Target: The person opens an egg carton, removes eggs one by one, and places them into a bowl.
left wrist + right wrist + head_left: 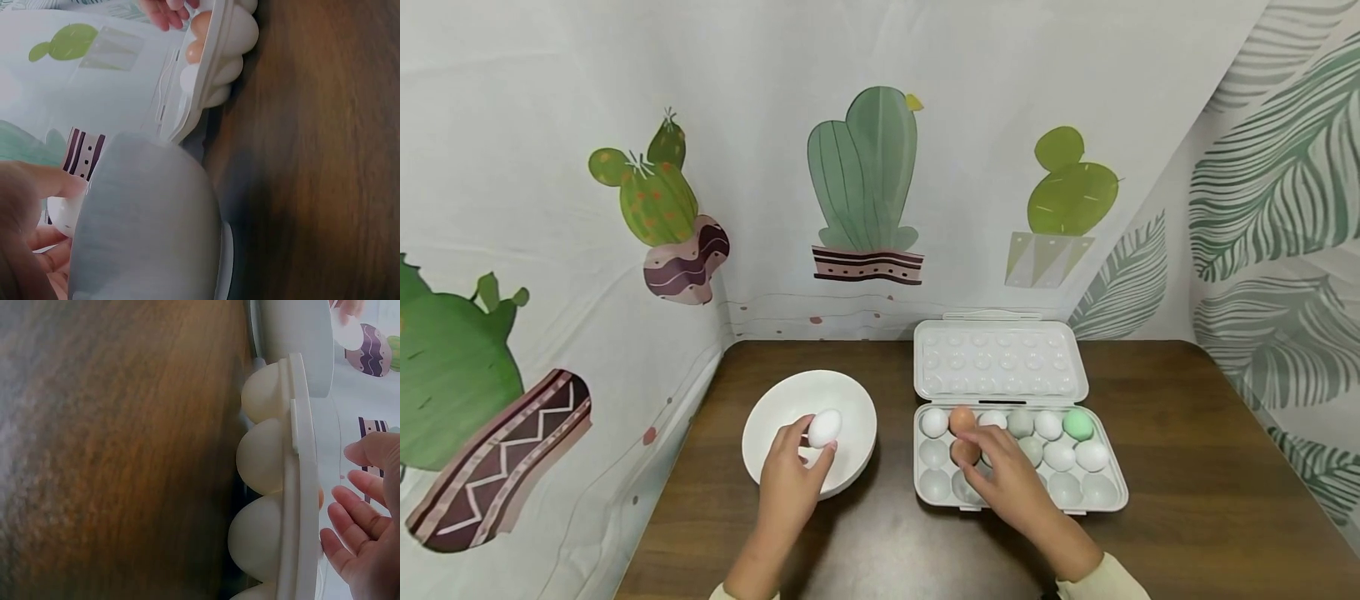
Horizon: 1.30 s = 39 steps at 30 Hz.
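Head view, near edge first: left hand [792,475] pinches a white egg [824,427] between thumb and fingertips, held over the white bowl [771,412] on the dark wooden table [1187,500]. Right hand [1011,479] lies over the front rows of the egg tray [1112,492], fingers loosely spread; fingertips reach a brown egg [964,452] in the middle row, probably touching, contact not clear. Second brown egg [962,418] sits in the back row just behind it. White eggs, greyish ones and one green egg [1078,424] fill other cups; several front cups hold nothing. Tray lid [1000,361] lies open, flat behind the tray. Cactus-print cloth [865,179] hangs behind the table. Left wrist view: bowl's outer wall blurred, egg partly hidden by fingers.
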Motion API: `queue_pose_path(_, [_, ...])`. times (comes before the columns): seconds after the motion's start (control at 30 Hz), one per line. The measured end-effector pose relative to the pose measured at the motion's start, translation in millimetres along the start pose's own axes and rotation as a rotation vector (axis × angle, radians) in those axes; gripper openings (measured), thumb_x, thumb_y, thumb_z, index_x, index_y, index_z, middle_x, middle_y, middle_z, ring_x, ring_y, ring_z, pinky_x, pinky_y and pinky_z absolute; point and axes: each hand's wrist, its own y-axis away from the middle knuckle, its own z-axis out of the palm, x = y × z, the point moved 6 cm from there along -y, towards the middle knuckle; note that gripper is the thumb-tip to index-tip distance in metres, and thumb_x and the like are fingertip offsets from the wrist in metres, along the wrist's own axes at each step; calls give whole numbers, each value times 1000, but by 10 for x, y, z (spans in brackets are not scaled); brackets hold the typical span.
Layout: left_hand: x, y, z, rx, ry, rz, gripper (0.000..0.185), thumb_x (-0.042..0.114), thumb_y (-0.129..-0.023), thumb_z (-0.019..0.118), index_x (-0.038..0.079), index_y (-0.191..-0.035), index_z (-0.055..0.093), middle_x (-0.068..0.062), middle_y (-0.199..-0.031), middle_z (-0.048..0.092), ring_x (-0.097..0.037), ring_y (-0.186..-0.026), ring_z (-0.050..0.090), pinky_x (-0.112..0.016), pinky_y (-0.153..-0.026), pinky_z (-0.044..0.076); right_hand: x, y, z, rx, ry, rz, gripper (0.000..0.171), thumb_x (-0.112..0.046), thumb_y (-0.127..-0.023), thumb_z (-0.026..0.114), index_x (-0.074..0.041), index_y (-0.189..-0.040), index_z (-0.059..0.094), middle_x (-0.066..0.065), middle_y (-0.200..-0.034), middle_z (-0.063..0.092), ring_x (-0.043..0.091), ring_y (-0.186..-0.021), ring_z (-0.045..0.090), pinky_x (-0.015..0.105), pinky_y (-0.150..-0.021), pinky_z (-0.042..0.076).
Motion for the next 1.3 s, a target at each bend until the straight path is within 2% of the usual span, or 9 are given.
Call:
queue_pose_path(0.17, [-51, -20, -13, -70, -53, -36, 47, 17, -81, 83, 5, -124, 66, -10, -107, 67, -22, -93, 67, -29, -72, 52, 8, 12, 6, -5, 26, -9, 40, -9, -77, 82, -2, -113, 68, 6, -107, 67, 22, -99, 61, 36, -88, 48])
queue_pose_path(0.33, [-85, -60, -19, -135, -92, -60, 46, 20, -84, 81, 5, -125, 65, -11, -109, 67, -25, -97, 66, -38, -77, 52, 30, 3, 18, -20, 57, -13, 40, -11, -77, 82, -3, -114, 69, 6, -106, 66, 22, -98, 61, 38, -86, 50])
queue_pose_path(0.5, [-114, -115, -4, -185, -124, -50, 46, 22, -83, 81, 4, -123, 66, -11, -105, 68, -27, -95, 67, -44, -81, 52, 41, -12, 11, -9, 76, -36, 41, -10, -76, 82, -2, -113, 69, 7, -105, 67, 24, -97, 61, 39, -86, 49])
queue_pose_path(0.73, [-158, -146, 23, -252, -199, -31, 45, 24, -82, 80, 2, -118, 67, -10, -98, 67, -24, -89, 67, -41, -77, 52, 51, -33, 25, 2, 92, -57, 40, -11, -75, 83, -2, -112, 70, 7, -104, 67, 26, -95, 61, 41, -86, 48])
queue_pose_path(0.9, [-190, -146, 44, -330, -255, -40, 43, 23, -82, 76, 1, -118, 67, -8, -94, 66, -21, -84, 64, -39, -75, 51, 59, -50, 42, -9, 116, -48, 39, -14, -76, 84, -3, -111, 70, 8, -104, 67, 27, -96, 61, 42, -86, 48])
queue_pose_path(1.07, [-206, -147, 74, -417, -326, -46, 46, 22, -81, 74, -2, -120, 67, -11, -97, 69, -26, -87, 66, -46, -79, 53, 65, -72, 60, -28, 137, -36, 39, -15, -76, 84, -4, -111, 70, 7, -104, 67, 28, -97, 61, 43, -88, 48])
queue_pose_path(1.3, [-220, -152, 123, -519, -393, -41, 47, 25, -79, 80, -1, -117, 68, -18, -106, 73, -35, -95, 70, -51, -83, 54, 69, -88, 80, -50, 152, -20, 38, -17, -77, 85, -5, -110, 71, 7, -105, 66, 30, -99, 62, 47, -90, 49])
